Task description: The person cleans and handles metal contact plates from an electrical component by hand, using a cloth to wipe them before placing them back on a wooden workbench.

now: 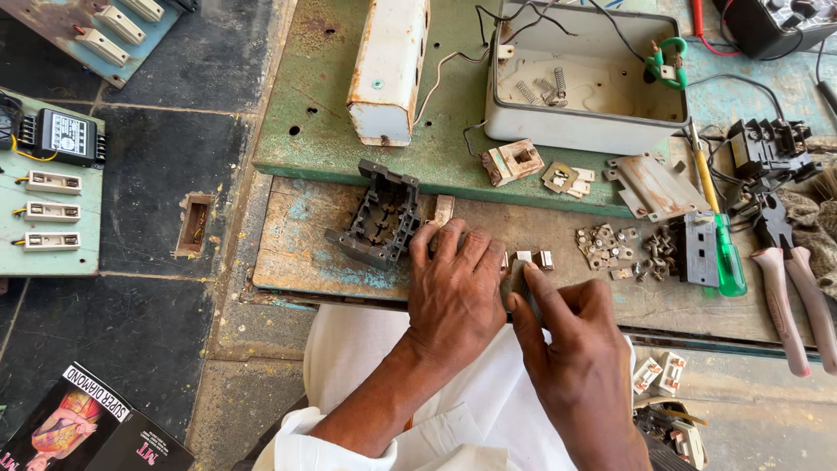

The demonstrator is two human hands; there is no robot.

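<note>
We see our left hand lying palm-down on the worn wooden board, fingers spread and flat; whether anything is trapped under it we cannot tell. Our right hand is just beside it, thumb and forefinger pinched together on a small grey metal strip, which stands roughly upright between the two hands with its long axis running away from us. The strip sits at the right hand's fingertips and touches the left hand's outer edge, so both hands are on it, but the right one has the grip.

Just beyond the strip lie two small pale terminal pieces, near the fingertips. The dark grey plastic switch housing, open and tilted, rests to the left, beyond the left hand's fingers. To the right, well apart, sit a scatter of small metal contacts, a green-handled screwdriver and pink-handled pliers.
</note>
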